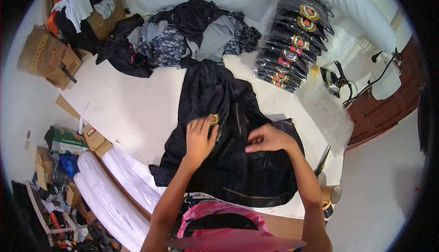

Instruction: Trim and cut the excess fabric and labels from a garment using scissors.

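From my remote station, I classify the premises as a small garment workshop: I note a white worktable [128, 98], a heap of loose clothing [167, 37], a stack of plastic-bagged dark garments [290, 41], an iron [330, 81], plastic-wrapped white rolls [107, 192] and a cardboard box [43, 55]

The garment [231, 162] is matt cloth, the packets [282, 40] glossy plastic.

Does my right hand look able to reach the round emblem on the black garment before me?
Probably yes: only the black garment shows between your right hand and the round emblem, though your left hand crowds its left side.
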`<state>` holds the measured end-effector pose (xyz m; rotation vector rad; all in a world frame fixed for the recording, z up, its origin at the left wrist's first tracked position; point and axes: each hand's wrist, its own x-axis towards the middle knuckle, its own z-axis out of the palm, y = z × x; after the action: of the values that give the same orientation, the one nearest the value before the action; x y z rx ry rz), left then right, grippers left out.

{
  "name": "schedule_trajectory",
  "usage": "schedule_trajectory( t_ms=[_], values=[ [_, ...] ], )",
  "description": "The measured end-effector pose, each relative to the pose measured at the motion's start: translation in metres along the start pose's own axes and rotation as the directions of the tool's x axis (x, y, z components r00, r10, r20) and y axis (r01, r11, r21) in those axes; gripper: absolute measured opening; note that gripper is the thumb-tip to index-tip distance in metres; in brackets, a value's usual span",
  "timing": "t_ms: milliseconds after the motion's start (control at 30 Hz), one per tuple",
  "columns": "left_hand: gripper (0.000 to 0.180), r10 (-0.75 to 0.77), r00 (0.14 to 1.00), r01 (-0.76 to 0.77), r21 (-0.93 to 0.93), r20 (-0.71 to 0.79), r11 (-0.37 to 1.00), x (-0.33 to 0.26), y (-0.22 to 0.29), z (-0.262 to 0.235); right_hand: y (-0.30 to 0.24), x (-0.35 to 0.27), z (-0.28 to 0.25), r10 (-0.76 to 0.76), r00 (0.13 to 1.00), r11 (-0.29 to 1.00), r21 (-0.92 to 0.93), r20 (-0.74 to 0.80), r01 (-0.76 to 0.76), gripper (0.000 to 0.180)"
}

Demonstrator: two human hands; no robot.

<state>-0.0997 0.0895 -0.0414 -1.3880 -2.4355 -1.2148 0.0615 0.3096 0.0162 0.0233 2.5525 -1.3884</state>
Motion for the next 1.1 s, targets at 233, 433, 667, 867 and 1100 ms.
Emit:
schedule_trajectory(
  t_ms=[233,433,667,867,1100],
  values=[
    [0.055,0.034,0.996,-0.056,0.281,0.085,0.958,0.001,-0.028,0.049,0.082,0.067,-0.032,0.143,0.645,0.813,-0.282,-0.751,-0.509,0.032],
    [0.056,-0.001,0.997,-0.020,0.287,0.071,0.958,-0.001,-0.029,0.047,0.060,0.122,-0.103,-0.191,0.611,0.830,-0.459,-0.768,-0.317,0.022],
    [0.056,-0.047,0.994,0.017,0.299,0.096,0.954,-0.002,-0.029,0.044,-0.067,0.065,-0.074,-0.066,0.997,0.998,0.024,0.049,0.064,0.029],
    [0.057,-0.056,0.995,0.029,0.302,0.081,0.953,-0.002,-0.027,0.044,-0.093,0.065,-0.040,0.178,0.645,0.926,-0.348,0.743,0.145,0.044],
    [0.060,-0.065,0.998,0.070,0.310,-0.026,0.948,0.000,-0.022,0.045,-0.150,0.120,-0.197,-0.712,0.605,-0.051,-0.833,-0.357,-0.551,0.016]
  ],
)
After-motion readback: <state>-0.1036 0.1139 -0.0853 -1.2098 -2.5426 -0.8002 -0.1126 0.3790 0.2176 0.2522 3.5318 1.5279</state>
